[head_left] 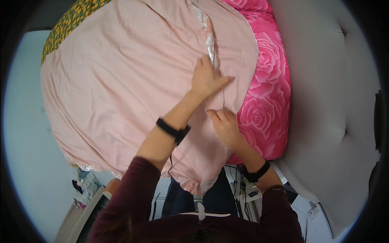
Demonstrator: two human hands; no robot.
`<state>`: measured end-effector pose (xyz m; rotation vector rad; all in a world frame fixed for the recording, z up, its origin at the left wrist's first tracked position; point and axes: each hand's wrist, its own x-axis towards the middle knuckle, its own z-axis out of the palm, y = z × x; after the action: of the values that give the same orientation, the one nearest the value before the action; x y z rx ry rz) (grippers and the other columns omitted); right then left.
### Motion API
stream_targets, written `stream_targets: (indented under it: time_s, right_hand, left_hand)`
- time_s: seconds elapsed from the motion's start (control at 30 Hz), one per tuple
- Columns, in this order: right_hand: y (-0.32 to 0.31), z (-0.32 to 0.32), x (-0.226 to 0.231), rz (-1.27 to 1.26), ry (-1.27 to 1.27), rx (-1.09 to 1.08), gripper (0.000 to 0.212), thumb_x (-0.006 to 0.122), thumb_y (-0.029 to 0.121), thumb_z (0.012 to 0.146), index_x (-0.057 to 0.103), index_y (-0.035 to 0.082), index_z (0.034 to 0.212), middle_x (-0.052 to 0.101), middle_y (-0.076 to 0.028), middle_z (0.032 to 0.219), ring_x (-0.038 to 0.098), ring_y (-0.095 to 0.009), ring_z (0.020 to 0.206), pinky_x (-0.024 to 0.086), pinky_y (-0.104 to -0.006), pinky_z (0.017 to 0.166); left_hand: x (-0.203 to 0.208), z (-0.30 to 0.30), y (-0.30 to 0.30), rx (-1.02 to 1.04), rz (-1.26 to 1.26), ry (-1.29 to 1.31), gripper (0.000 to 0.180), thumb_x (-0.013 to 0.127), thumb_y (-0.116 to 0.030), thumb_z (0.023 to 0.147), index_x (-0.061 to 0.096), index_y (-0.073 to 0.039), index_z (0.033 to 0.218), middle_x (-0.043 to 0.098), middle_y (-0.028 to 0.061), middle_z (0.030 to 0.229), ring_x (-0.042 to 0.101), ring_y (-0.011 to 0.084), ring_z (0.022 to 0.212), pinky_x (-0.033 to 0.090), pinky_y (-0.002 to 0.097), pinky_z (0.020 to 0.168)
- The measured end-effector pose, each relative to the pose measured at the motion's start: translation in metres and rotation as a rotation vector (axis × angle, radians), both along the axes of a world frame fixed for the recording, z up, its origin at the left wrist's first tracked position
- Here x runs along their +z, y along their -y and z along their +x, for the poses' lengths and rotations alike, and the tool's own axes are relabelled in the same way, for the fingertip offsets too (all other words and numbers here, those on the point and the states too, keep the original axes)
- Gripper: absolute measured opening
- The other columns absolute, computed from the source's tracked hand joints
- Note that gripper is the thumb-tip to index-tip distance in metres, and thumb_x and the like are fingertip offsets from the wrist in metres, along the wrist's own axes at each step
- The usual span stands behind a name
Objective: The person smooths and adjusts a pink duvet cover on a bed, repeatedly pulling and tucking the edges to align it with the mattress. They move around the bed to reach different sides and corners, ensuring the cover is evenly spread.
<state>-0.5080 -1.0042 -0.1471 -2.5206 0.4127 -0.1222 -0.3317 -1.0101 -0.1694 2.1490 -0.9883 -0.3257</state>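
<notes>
The cloth (121,101) is pale pink, the bedding (265,103) (rose-patterned) bright pink.

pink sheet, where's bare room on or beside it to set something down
Free: the creased sheet between green cloth and left forearm; rose cloth between sheet and headboard. Crowded: around the left hand and right hand.

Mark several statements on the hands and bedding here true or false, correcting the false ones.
1. The left hand is higher in the picture than the right hand. True.
2. The rose print shows left of the pink cover. False: the rose print shows on its right.
3. Two black bands are worn. True.
4. The sleeves are white. False: they are dark maroon.
5. Green-and-yellow print shows at upper left. True.
</notes>
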Motion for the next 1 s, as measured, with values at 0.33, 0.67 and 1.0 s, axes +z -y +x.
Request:
stream_targets:
  time_s: [0.33,0.67,1.0]
  right_hand:
    - [0.076,0.057,0.000,0.281,0.224,-0.320,0.036,0.061,-0.002,0.073,0.056,0.002,0.108,0.054,-0.011,0.102,0.054,-0.023,0.083,0.045,-0.0302,0.071]
    - [0.110,0.141,-0.045,0.191,0.037,-0.135,0.023,0.055,0.004,0.078,0.059,0.002,0.100,0.059,-0.013,0.099,0.057,-0.033,0.090,0.046,-0.0416,0.076]
    - [0.118,0.144,-0.031,0.739,0.257,-0.305,0.016,0.053,0.011,0.089,0.063,0.001,0.082,0.061,-0.007,0.096,0.052,-0.009,0.085,0.040,-0.0237,0.075]
  left_hand:
    - [-0.025,0.024,0.010,0.363,-0.058,-0.460,0.047,0.061,-0.006,0.071,0.036,0.002,0.110,0.058,0.0197,0.089,0.059,0.0277,0.072,0.047,0.0363,0.066]
    - [-0.033,0.036,-0.006,0.372,-0.296,-0.368,0.027,0.058,-0.003,0.077,0.046,0.001,0.101,0.060,0.0122,0.083,0.058,0.0185,0.068,0.047,0.0298,0.062]
    - [-0.026,0.042,-0.006,0.298,-0.367,-0.493,0.007,0.058,-0.006,0.086,0.059,0.000,0.090,0.057,0.0009,0.081,0.051,0.0063,0.071,0.042,0.0209,0.063]
